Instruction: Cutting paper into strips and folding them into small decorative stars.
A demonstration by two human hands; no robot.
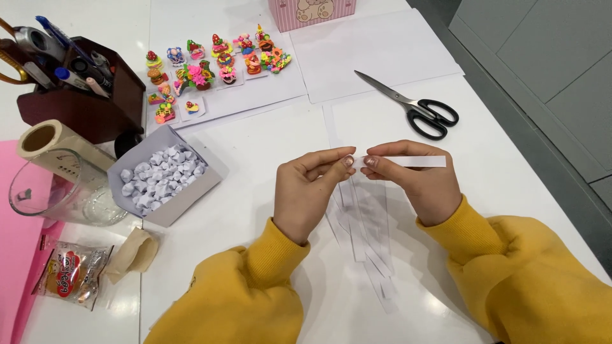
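Note:
Both of my hands hold one narrow white paper strip (414,162) level above the white table (255,159). My left hand (310,189) pinches its left end between thumb and fingertips. My right hand (413,181) pinches it just beside, and the strip's free end sticks out to the right. Below my hands lie several more white paper strips (363,236), fanned out on the table. Yellow sleeves cover both my wrists.
A grey open box (185,200) filled with small folded white paper stars sits to the left. Black-handled scissors (414,106) lie behind my hands. Colourful little figurines (210,70), a dark pen holder (83,95), a glass jar (57,191), a tape roll (44,140) and a wrapped snack (70,274) occupy the left side.

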